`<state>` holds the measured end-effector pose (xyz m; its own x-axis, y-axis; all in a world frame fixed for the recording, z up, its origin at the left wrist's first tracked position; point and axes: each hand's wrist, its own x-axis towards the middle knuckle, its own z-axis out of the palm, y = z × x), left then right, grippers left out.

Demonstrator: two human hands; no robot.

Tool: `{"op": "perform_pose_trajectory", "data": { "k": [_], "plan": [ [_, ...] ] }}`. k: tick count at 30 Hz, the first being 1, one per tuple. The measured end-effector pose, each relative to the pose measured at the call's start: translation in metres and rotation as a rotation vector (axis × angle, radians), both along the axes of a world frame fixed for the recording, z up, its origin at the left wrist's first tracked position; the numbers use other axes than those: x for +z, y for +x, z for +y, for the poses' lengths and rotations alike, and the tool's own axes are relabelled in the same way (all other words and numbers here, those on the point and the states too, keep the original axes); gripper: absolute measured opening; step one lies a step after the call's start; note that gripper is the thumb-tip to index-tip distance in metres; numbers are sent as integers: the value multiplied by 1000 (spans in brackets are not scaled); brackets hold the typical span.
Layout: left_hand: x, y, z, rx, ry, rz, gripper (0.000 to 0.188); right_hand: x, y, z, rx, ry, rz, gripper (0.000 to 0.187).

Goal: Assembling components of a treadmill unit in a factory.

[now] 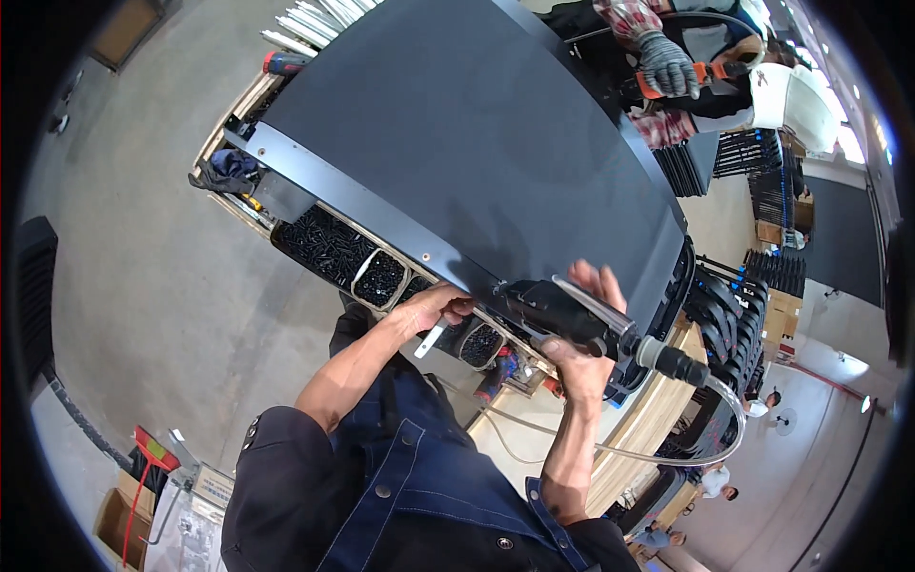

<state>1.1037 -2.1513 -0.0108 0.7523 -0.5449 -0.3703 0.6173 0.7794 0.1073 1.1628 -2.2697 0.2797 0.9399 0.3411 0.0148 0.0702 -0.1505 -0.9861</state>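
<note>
Grey concrete floor [143,238] spreads at our left. Moving right, our left hand [438,307] curls at the near edge of the dark panel [448,124], beside a pale metal strip [432,339]; whether it pinches that strip, we cannot tell. Lying just ahead of both hands, the panel looks stiff and smooth, likely best held by its edges. Our right hand [584,368] wraps the black air tool [558,310] (probably heavy, so we favour its body), with its clear hose [667,461] looping rightward.
</note>
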Motion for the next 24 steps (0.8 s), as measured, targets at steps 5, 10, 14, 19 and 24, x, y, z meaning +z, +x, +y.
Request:
{"op": "perform_pose_trajectory", "data": {
  "k": [5, 10, 14, 19, 24],
  "plan": [
    [24, 27, -14, 89, 25, 78, 20, -28, 44, 17, 279, 286, -39, 51],
    [26, 29, -13, 183, -44, -4, 15, -36, 31, 20, 184, 247, -69, 57],
    [28, 27, -18, 257, 132, 88, 11, -34, 31, 20, 162, 236, -107, 58],
    [32, 25, -15, 364, 209, 15, 11, -39, 40, 18, 215, 257, -112, 54],
    [24, 16, -29, 549, 296, 0, 7, -45, 40, 17, 434, 304, -171, 48]
  ]
}}
